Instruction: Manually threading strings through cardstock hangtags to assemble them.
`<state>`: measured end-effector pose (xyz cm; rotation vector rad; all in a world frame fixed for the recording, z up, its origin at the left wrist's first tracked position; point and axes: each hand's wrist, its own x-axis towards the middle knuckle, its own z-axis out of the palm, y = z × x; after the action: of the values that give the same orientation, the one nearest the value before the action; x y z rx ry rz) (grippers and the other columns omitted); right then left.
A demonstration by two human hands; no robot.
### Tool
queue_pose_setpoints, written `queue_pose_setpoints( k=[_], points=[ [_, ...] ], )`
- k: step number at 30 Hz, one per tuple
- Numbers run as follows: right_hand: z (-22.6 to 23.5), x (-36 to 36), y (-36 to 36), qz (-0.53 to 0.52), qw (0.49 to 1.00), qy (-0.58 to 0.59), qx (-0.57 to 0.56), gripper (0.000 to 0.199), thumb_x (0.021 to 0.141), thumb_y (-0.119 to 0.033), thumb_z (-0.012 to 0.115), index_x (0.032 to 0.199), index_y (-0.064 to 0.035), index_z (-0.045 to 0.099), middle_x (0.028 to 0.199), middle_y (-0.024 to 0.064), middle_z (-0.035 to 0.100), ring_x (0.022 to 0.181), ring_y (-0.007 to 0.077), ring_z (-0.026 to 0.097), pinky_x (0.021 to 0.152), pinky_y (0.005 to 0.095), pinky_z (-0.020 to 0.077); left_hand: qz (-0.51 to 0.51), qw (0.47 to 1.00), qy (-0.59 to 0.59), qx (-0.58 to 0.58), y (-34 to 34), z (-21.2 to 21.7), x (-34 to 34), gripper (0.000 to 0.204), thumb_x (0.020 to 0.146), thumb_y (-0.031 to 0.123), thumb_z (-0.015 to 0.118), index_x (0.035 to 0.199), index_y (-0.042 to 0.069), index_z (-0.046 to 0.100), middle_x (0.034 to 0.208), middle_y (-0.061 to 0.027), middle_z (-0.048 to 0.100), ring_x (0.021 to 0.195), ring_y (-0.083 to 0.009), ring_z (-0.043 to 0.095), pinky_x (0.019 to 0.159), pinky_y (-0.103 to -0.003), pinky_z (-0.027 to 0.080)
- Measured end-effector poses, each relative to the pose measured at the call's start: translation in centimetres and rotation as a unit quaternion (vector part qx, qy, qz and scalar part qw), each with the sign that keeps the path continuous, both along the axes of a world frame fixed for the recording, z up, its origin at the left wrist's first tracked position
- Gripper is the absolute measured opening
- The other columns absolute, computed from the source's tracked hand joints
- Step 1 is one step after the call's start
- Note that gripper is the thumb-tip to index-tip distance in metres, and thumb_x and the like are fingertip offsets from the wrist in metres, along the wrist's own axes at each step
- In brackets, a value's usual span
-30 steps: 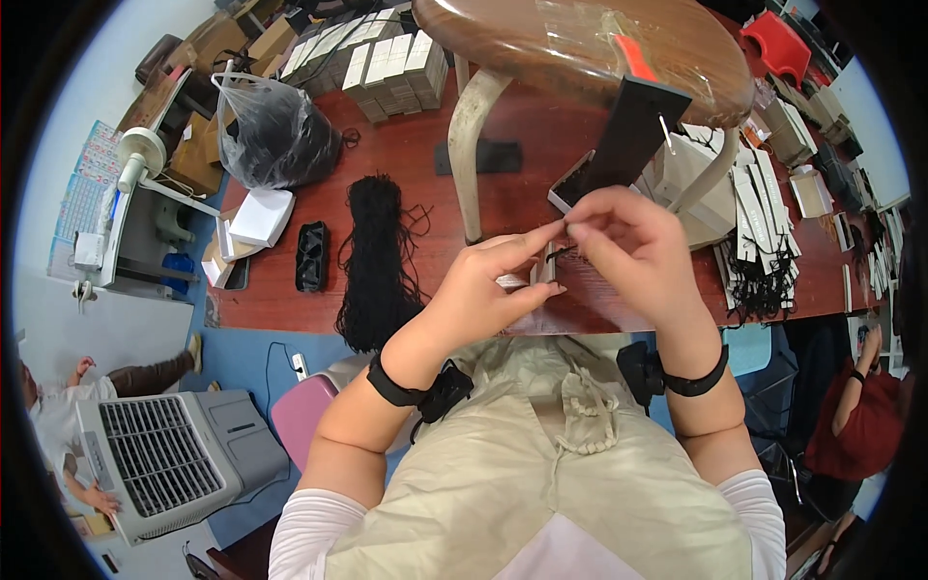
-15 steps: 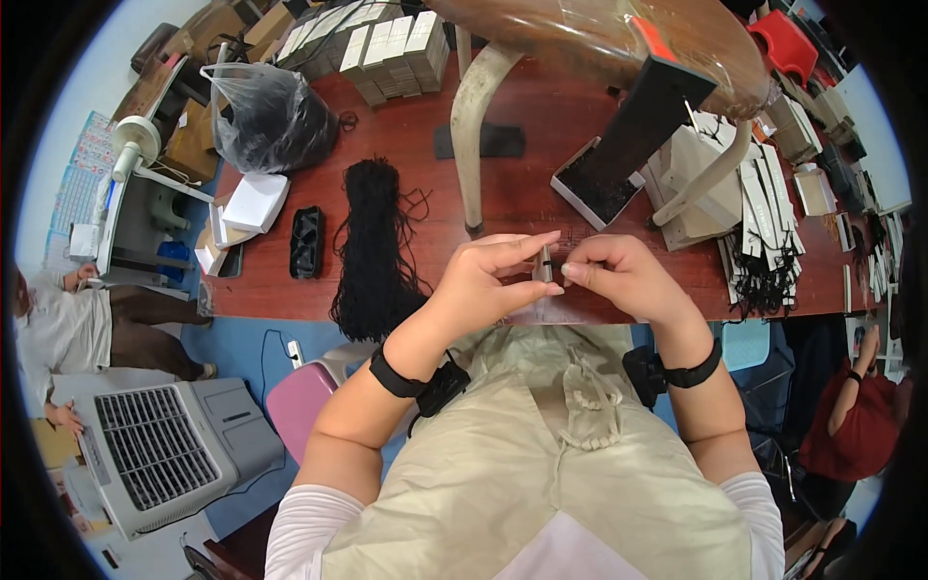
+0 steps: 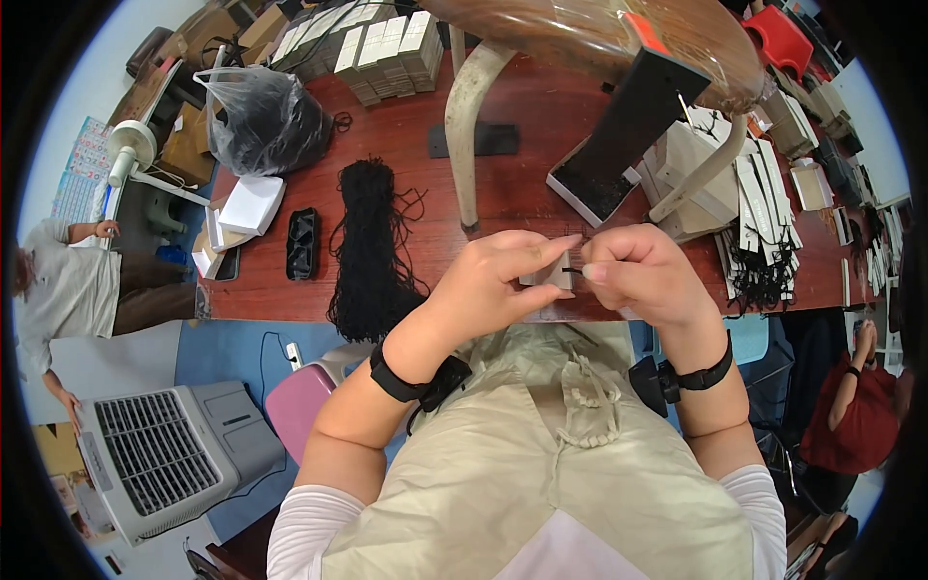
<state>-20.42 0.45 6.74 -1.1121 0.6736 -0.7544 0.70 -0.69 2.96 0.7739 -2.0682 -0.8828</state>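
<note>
Both hands met over the near edge of the bench (image 3: 541,184), just above the person's lap. The left hand (image 3: 493,280) came in from the lower left, the right hand (image 3: 643,275) from the lower right, and between them sat a small pale tag (image 3: 553,274) with a thin black cord (image 3: 572,272) at its right edge. The left fingers (image 3: 541,253) were clamped on the tag: the forefinger lay stretched along its top, the thumb pressed from below, so the tag showed only in the gap between them. The right fingers (image 3: 604,271) were pinched together on the cord end, touching the tag's right side; the rest of that hand was curled closed. How far the cord ran through the tag could not be told, as it was too small to see.

Each wrist wore a black band. On the bench to the left lay a bundle of black cords (image 3: 369,242), and beside it a black tray (image 3: 302,244) and a white box (image 3: 249,205). A dark plastic bag (image 3: 266,121) stood further back. A stool (image 3: 580,39) stood on the bench, one pale leg coming down just beyond the hands. To the right lay stacked white tags with cords (image 3: 764,222). A grey fan unit (image 3: 164,454) stood on the floor at lower left.
</note>
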Motion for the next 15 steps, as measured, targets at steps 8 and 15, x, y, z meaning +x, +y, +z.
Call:
queue_pose_setpoints(
  k=[8,15],
  points=[
    [-1.1,-0.2,0.0,-0.024,0.998,-0.056,0.018,0.027,0.09,-0.009,0.055,0.064,-0.0065,0.046,0.056,-0.0068,0.038,0.047,0.0023,0.026,0.042,0.0223,0.0178,0.0,1.0,0.003,-0.001,0.3,-0.5,0.3,0.05,0.072,0.01,0.074,0.12,0.009,0.061,0.094,-0.0096,0.064,0.079,-0.0229,0.062,0.068,-0.032,0.052],
    [-0.2,-0.4,-0.5,-0.005,0.998,-0.05,0.047,0.029,0.09,-0.013,0.058,0.063,-0.0047,0.05,0.057,-0.0063,0.041,0.051,0.0026,0.031,0.044,0.0226,0.0231,0.001,0.999,-0.033,-0.005,-0.1,0.0,0.4,0.049,0.069,0.006,0.073,0.117,0.01,0.063,0.094,-0.0088,0.064,0.081,-0.0235,0.063,0.07,-0.033,0.051]
  ],
)
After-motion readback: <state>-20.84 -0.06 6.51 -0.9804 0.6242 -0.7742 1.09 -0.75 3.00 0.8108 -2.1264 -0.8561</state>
